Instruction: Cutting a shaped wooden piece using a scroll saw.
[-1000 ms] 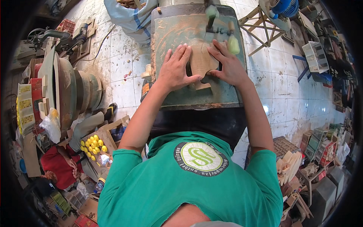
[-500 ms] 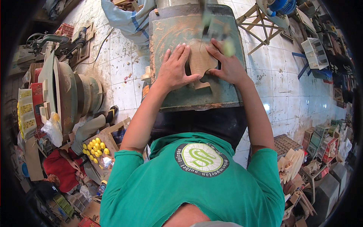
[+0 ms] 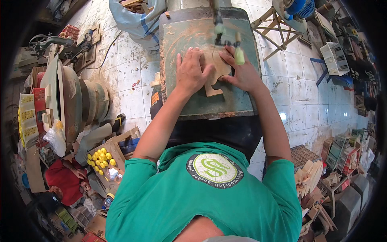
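Note:
A shaped flat piece of wood [image 3: 213, 88] lies on the dusty metal machine table [image 3: 181, 109], beneath a thin vertical blade in a dark arm with pale green fittings [image 3: 239, 56]. My left hand [image 3: 191, 70] rests on the left part of the wood, fingers spread and fairly flat, thumb reaching right across it. My right hand [image 3: 242, 72] presses on the right part, fingers apart, with its thumb at the curved notch and its fingertips beside the green fitting. The wood is partly hidden under both hands.
A white sack [image 3: 137, 20] stands back left, a stand with a blue fan [image 3: 282, 32] back right. At left are a large machine [image 3: 70, 101] and a co-worker in red [image 3: 64, 181] beside several yellow objects [image 3: 100, 159]. Wooden pieces [image 3: 306, 177] are stacked at lower right.
My left hand has shifted slightly right and turned more upright, and the wood has turned a little, showing more of its lower foot. The blurred green fitting has moved slightly.

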{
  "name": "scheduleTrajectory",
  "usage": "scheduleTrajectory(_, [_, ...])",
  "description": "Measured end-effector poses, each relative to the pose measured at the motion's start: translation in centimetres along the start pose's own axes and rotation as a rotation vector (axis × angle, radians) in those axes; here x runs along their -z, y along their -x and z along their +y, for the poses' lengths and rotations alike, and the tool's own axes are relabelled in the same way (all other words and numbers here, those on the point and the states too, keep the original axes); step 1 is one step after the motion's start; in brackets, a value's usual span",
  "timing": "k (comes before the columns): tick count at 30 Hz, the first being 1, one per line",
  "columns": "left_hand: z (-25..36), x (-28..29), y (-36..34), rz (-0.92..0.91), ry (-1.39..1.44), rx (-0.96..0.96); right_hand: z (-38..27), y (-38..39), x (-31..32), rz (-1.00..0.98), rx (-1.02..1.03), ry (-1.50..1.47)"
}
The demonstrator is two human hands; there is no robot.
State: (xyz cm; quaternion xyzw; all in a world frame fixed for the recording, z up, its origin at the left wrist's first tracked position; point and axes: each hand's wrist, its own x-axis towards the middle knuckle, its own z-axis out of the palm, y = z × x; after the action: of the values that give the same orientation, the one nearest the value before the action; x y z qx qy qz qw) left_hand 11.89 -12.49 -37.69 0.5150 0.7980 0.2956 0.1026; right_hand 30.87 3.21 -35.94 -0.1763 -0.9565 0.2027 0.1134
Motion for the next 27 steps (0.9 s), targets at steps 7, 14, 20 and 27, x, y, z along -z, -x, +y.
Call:
scheduleTrajectory(7, [0.2,3.1,1.3,-0.22,-0.106,-0.077,-0.2,0.3,0.1,0.015,-0.008,0.047])
scheduleTrajectory(14, [-0.4,3.0,1.2,-0.245,-0.14,-0.095,0.1,-0.1,0.0,-0.034,-0.035,-0.069])
scheduleTrajectory(20, [-0.5,2.9,0.8,-0.252,-0.141,-0.105,0.1,0.0,-0.3,0.062,0.02,0.02])
scheduleTrajectory(27, [-0.5,2.9,0.4,-0.262,-0.139,-0.109,0.5,-0.2,-0.3,0.047,0.014,-0.07])
